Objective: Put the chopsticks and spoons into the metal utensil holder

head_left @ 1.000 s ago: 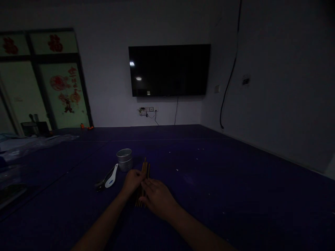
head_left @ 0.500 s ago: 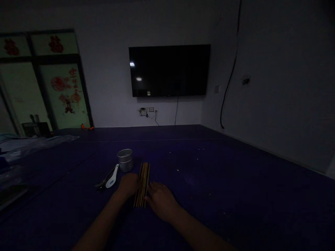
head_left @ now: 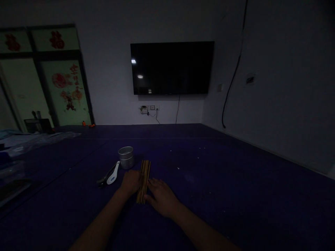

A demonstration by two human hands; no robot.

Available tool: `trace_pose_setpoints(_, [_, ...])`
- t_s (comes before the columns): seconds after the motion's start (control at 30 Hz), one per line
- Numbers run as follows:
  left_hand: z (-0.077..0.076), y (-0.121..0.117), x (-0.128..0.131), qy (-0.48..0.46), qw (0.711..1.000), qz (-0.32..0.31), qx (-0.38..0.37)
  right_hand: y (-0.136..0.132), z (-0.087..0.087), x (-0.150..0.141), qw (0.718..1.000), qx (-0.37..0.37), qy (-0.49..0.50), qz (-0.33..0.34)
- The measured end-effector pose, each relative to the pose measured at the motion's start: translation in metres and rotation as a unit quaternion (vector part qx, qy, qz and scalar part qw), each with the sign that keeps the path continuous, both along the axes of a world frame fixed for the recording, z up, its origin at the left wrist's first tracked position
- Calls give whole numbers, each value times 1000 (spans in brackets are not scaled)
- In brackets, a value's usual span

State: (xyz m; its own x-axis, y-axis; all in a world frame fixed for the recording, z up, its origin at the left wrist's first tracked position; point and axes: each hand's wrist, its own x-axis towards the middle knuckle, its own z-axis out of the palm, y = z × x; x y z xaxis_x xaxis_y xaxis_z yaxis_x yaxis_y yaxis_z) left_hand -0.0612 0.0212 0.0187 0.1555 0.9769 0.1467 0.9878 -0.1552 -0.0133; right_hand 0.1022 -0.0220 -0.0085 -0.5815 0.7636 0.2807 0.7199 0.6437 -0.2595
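A bundle of chopsticks (head_left: 144,181) lies side by side on the dark blue surface, pointing away from me. At its left edge is my left hand (head_left: 131,182), fingers curled in and closed against the chopsticks; the fingertips are partly hidden. Along the right edge lies my right hand (head_left: 161,196), its fingers stretched out and its thumb apart, touching the outer chopsticks. Just beyond my left hand stands a grey metal cup (head_left: 126,158). A white soup spoon (head_left: 113,173) rests left of the cup, beside a dark long utensil (head_left: 103,181) too dim to name.
Crumpled clear plastic (head_left: 49,139) and a dark tray-like object (head_left: 15,191) lie at the far left. Small white scraps (head_left: 178,168) dot the blue surface (head_left: 235,195) on the right. A television (head_left: 172,68) hangs on the wall beyond.
The chopsticks are pressed closer together, and their near ends form a narrower row. Both hands stay at the bundle's sides. The view has shifted slightly.
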Motion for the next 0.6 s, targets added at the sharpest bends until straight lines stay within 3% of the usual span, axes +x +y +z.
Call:
trace_pose_setpoints(0.17, [-3,2,-1,11,999,-37,-4,1,-1,1,1000,-15,6,5])
trace_pose_setpoints(0.6, [-7,9,-2,-28,999,-31,-2,4,2,3,999,-39,16,19])
